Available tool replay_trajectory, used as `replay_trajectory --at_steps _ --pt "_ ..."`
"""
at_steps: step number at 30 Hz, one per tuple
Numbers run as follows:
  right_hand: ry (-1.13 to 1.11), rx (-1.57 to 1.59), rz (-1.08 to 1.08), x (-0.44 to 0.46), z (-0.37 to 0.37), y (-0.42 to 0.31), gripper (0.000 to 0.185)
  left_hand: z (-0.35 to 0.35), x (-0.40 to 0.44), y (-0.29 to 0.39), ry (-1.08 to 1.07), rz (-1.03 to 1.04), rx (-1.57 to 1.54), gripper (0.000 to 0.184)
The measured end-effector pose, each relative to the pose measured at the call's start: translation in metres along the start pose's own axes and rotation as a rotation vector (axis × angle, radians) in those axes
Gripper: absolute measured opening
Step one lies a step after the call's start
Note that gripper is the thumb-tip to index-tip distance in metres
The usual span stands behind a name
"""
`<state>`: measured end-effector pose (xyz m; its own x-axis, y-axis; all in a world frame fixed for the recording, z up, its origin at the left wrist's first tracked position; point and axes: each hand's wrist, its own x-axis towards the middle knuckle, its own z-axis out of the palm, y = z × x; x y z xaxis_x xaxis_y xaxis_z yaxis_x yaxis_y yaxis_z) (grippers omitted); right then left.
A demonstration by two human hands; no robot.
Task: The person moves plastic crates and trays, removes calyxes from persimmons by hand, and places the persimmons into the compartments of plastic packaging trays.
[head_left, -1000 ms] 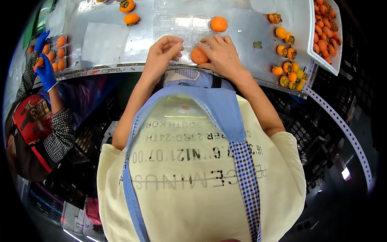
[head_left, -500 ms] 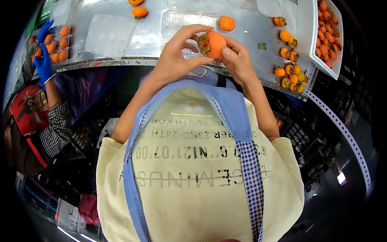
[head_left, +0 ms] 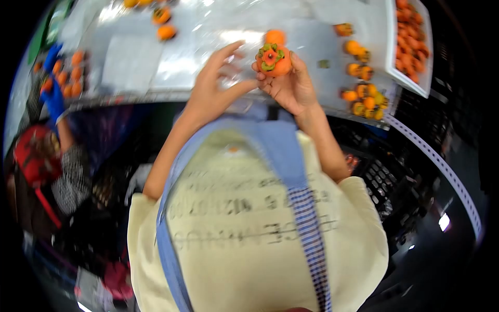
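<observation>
Right hand (head_left: pixel 293 88): we hold a persimmon (head_left: pixel 273 61) above the bench (head_left: pixel 317 41), green calyx (head_left: pixel 270 57) facing us | left hand (head_left: pixel 213 88): we spread it wide at the persimmon's eight o'clock | around it we see: second persimmon (head_left: pixel 275 36) at twelve, white crate (head_left: pixel 391 41) at three, loose persimmons (head_left: pixel 369 102) at four

A second ago the persimmon (head_left: pixel 274 61) was low by the near edge of the table under the right hand (head_left: pixel 292 91); half a second ago both hands held it raised, its leafy calyx (head_left: pixel 269 55) facing left. Now the right hand alone grips it, the calyx turned up toward the camera, and the left hand (head_left: pixel 210 93) has come off to the left, fingers spread.
</observation>
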<state>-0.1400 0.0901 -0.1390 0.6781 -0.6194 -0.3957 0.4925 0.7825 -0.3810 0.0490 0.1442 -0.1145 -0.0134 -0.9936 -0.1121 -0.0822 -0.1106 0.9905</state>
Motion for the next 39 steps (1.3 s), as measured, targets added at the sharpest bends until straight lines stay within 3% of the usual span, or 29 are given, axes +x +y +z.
replay_trajectory --at_steps 1,3,5,7,9,11,13,15,16,17,18,20,21,23,25,30,39 --pt "0.106 -0.026 -0.121 -0.003 0.001 -0.022 0.060 -0.002 -0.001 -0.001 0.001 -0.062 -0.040 0.064" --pt "0.174 0.000 -0.459 -0.013 -0.029 -0.081 0.051 -0.008 -0.003 -0.001 0.032 -0.116 -0.045 0.055" --pt "0.335 -0.168 -0.771 -0.037 -0.075 -0.161 0.037 -0.017 -0.003 -0.015 0.100 -0.161 -0.021 0.047" --pt "0.820 -0.400 -1.056 -0.062 -0.112 -0.229 0.025 -0.024 -0.002 -0.022 0.136 -0.181 -0.060 0.036" --pt "1.022 -0.613 -1.172 -0.087 -0.142 -0.285 0.025 -0.028 0.000 -0.026 0.142 -0.179 -0.068 0.033" --pt "1.117 -0.886 -1.317 -0.107 -0.204 -0.343 0.043 -0.029 0.003 -0.023 0.149 -0.197 -0.063 0.031" --pt "1.376 -1.028 -1.404 -0.115 -0.228 -0.370 0.067 -0.029 0.005 -0.024 0.154 -0.169 -0.069 0.031" --pt "1.487 -1.409 -1.410 -0.115 -0.203 -0.361 0.083 -0.028 0.007 -0.025 0.173 -0.168 -0.070 0.032" --pt "1.404 -1.327 -1.411 -0.095 -0.133 -0.312 0.075 -0.030 0.007 -0.028 0.194 -0.174 -0.063 0.032" --pt "1.115 -1.445 -1.495 -0.079 -0.119 -0.287 0.053 -0.030 0.007 -0.032 0.214 -0.178 -0.058 0.032" --pt "0.972 -1.493 -1.359 -0.065 -0.119 -0.260 0.037 -0.032 0.007 -0.036 0.232 -0.183 -0.053 0.031" --pt "0.614 -1.369 -0.683 -0.038 -0.072 -0.169 0.033 -0.038 0.007 -0.044 0.267 -0.205 -0.047 0.030" --pt "0.515 -1.671 -0.560 -0.027 -0.061 -0.129 0.040 -0.040 0.005 -0.047 0.279 -0.219 -0.044 0.030" --pt "0.295 -1.819 -0.320 -0.017 -0.050 -0.068 0.045 -0.044 0.004 -0.048 0.276 -0.233 -0.056 0.029" --pt "0.205 -1.964 -0.342 -0.015 -0.044 -0.034 0.048 -0.046 0.002 -0.049 0.272 -0.239 -0.071 0.029" --pt "0.219 -2.209 -0.425 -0.018 -0.042 0.001 0.048 -0.042 0.001 -0.052 0.240 -0.238 -0.096 0.026" --pt "0.288 -2.007 -0.346 -0.019 -0.055 -0.002 0.045 -0.035 0.005 -0.053 0.145 -0.228 -0.094 0.025"
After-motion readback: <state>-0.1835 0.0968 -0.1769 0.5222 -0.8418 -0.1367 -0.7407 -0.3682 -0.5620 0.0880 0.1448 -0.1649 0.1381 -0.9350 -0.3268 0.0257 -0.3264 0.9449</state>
